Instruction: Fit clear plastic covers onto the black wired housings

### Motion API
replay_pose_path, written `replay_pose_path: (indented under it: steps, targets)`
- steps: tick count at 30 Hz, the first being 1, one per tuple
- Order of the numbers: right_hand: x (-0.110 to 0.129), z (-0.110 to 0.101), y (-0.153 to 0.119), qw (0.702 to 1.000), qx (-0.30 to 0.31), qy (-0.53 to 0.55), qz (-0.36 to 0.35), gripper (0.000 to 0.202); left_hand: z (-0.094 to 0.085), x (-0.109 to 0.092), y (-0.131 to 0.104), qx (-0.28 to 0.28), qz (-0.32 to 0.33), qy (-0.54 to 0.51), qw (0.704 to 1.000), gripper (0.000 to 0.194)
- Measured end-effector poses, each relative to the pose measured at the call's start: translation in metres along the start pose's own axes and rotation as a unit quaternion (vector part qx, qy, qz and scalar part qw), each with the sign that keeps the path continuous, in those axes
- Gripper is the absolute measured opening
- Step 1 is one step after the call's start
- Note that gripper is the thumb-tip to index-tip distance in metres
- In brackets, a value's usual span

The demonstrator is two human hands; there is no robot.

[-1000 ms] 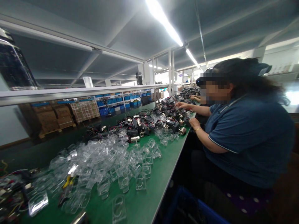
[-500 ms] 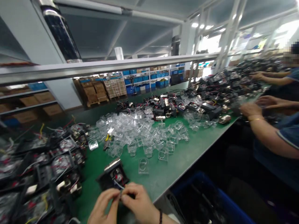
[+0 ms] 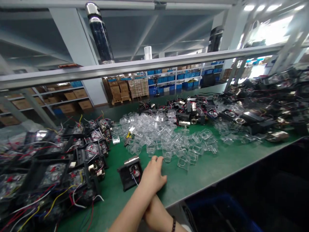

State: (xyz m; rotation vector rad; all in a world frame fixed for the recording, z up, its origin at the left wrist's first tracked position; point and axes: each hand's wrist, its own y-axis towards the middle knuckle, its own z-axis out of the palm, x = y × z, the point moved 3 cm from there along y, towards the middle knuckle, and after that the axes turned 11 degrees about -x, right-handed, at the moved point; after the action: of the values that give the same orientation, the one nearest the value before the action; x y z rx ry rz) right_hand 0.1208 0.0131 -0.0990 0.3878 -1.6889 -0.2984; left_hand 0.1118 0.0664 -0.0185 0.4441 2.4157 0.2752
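My left hand (image 3: 154,172) reaches forward over the green bench, with its thumb held away from the fingers and nothing visible in its grasp. Just ahead of it lies a heap of clear plastic pieces (image 3: 154,132). Its forearm crosses over my right hand (image 3: 155,214), which stays low near the bench edge with its fingers hidden. To the left of my left hand, a black housing (image 3: 129,182) with a metal cylinder on its top edge rests on the bench. A white wire runs from this housing toward my crossed arms.
Many black housings with loose coloured wires (image 3: 79,158) crowd the left side. More dark assemblies (image 3: 253,119) are piled at the right. A yellow-handled tool (image 3: 128,138) lies beside the clear heap. A metal rail (image 3: 135,67) spans the bench; a blue bin (image 3: 224,209) sits below its edge.
My left hand has left the spot where both hands met at the wire and moved forward, its forearm now over my right hand. The view has turned left; the co-workers are out of sight.
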Motion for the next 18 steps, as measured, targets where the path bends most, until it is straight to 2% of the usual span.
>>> replay_pose_path:
  steps: [2,4,5,7,9,10,14,18]
  targets:
    - [0.003,-0.002,0.003,0.998,-0.010,0.056,0.031,0.033,-0.021,0.010,-0.012,-0.097,-0.044,-0.107,0.989,0.055]
    - [0.007,-0.004,0.006,0.993,-0.020,0.106,0.051,0.018,-0.042,0.027,-0.029,-0.173,-0.099,-0.239,0.950,0.058]
    - [0.009,-0.005,0.007,0.992,-0.024,0.112,0.051,0.020,-0.050,0.037,-0.040,-0.208,-0.118,-0.293,0.926,0.059]
    - [0.011,-0.008,0.010,0.994,-0.032,0.098,0.048,0.025,-0.059,0.056,-0.063,-0.281,-0.140,-0.354,0.881,0.060]
    - [0.010,-0.011,0.010,0.994,-0.035,0.091,0.054,0.025,-0.057,0.073,-0.084,-0.328,-0.152,-0.395,0.845,0.065]
    - [0.010,-0.011,0.011,0.994,-0.032,0.090,0.054,0.025,-0.052,0.080,-0.092,-0.329,-0.157,-0.427,0.828,0.068]
    - [0.012,-0.009,0.010,0.996,0.002,0.081,0.038,0.024,-0.033,0.092,-0.110,-0.267,-0.171,-0.566,0.761,0.074]
    - [0.015,-0.011,0.009,0.996,0.004,0.081,0.041,0.026,-0.033,0.092,-0.113,-0.237,-0.194,-0.622,0.721,0.066]
